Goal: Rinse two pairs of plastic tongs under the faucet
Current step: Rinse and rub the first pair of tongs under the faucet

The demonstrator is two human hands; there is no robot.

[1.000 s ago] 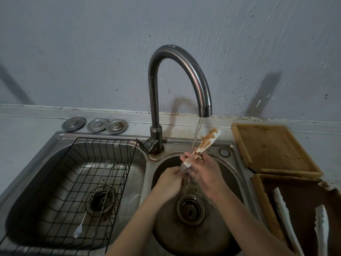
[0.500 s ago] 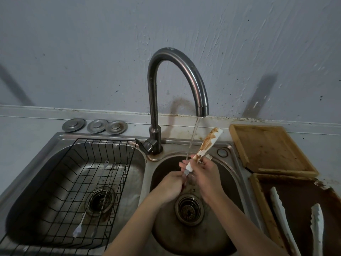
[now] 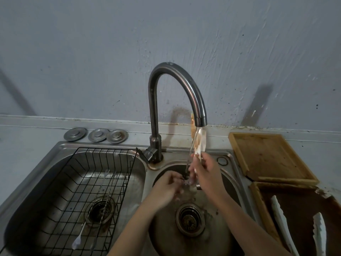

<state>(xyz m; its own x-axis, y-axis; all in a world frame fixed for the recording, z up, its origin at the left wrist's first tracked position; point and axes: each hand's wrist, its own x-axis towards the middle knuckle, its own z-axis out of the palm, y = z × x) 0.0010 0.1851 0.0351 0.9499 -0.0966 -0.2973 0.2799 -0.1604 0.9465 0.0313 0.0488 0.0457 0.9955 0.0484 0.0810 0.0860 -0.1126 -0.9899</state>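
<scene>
Right hand [image 3: 206, 172] gripping stained tongs [image 3: 200, 143] upright under faucet [image 3: 200, 121] stream; left hand [image 3: 169, 187] loosely curled below, holding nothing visible.

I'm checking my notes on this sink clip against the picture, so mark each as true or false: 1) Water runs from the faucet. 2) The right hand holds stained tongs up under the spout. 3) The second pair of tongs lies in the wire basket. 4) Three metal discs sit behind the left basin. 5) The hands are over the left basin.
1) Water runs from the faucet. True.
2) The right hand holds stained tongs under the spout. True.
3) False: the second pair of tongs lies on the dark tray at right; the wire basket holds thin metal utensils.
4) Three metal discs sit behind the left basin. True.
5) False: both hands, the left hand included, are over the right basin.
</scene>
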